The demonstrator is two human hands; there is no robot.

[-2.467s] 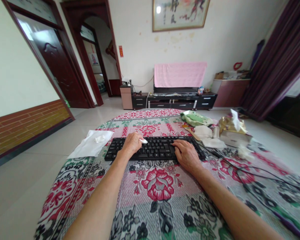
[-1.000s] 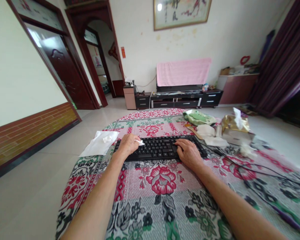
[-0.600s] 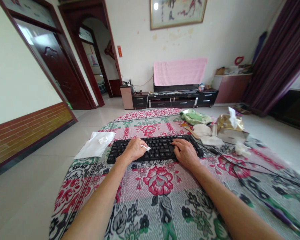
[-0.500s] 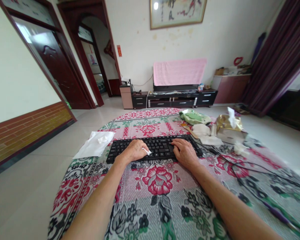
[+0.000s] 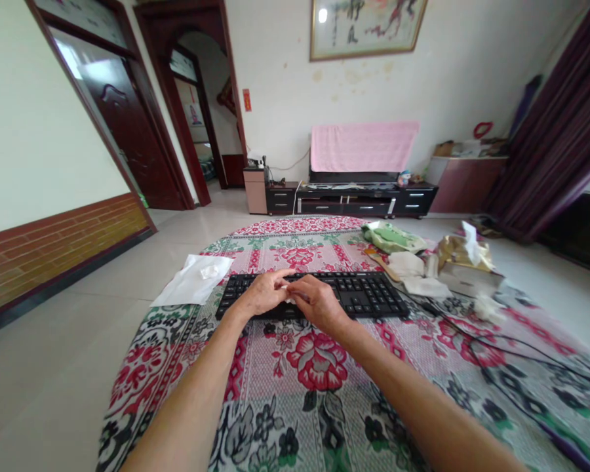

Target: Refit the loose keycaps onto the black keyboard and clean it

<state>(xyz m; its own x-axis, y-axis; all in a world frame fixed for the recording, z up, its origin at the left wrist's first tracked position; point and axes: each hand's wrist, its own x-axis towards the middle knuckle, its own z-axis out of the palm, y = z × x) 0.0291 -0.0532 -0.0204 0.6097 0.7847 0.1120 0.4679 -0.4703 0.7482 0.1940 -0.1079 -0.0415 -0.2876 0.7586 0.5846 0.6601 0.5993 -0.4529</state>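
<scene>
A black computer keyboard lies across the floral tablecloth in front of me. Above its left-middle keys my left hand is closed, pinching a small white piece of tissue. My right hand has its fingers curled against the left fingertips, closed at the same tissue. Both hands hide the keys beneath them, and most of the tissue is covered by the fingers. The number pad side of the keyboard is uncovered.
A white sheet bearing a crumpled tissue lies left. On the right are a wooden-handled brush, folded white cloths, a green bag, a gold tissue box, another crumpled tissue and black cables.
My right hand has moved left from the keyboard's right part to meet the left hand at the tissue. The left hand stays over the same keys. The view has shifted slightly.
</scene>
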